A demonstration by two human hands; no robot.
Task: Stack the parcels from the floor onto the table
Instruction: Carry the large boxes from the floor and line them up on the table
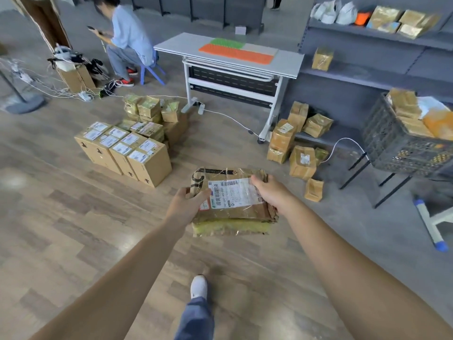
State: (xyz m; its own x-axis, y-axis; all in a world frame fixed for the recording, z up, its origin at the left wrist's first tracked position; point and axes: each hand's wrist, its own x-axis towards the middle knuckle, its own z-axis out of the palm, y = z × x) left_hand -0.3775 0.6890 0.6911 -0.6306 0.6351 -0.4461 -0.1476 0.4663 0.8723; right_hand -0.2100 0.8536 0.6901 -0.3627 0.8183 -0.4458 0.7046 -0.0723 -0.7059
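The left hand (186, 204) and right hand (268, 192) held the flat brown parcel (235, 207) in the air, fingers (255, 180) curled round its two ends, long side left to right, with the worktop (286, 62) well ahead.

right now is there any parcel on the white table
No, the table bears only flat orange, green and pale mats.

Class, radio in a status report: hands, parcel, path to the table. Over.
Left hand, right hand grip the parcel, off the floor. Table ahead, not reached. Boxes, cable on floor between.
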